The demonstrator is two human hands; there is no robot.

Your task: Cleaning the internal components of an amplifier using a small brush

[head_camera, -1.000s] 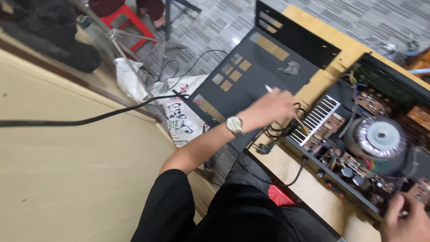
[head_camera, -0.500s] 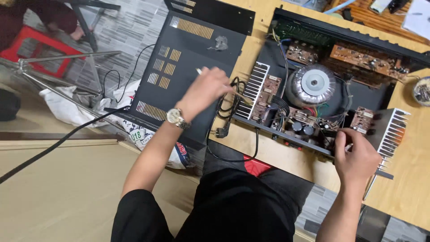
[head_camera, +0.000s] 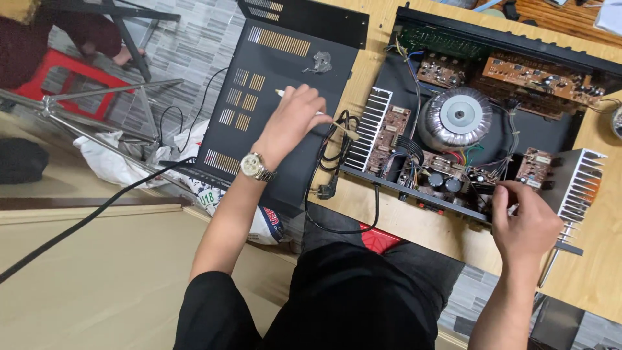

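Seen from above, 1 head view. Centre frame, the left hand, a metal watch on its wrist, curls its fingers around a thin white-tipped tool over a flat black perforated metal cover. Right of it lies an opened amplifier chassis on a wooden table, with a round silvery transformer and ribbed heatsinks. Lower right, the right hand presses loosely bent fingers on the chassis's near edge; whether it pinches anything cannot be told.
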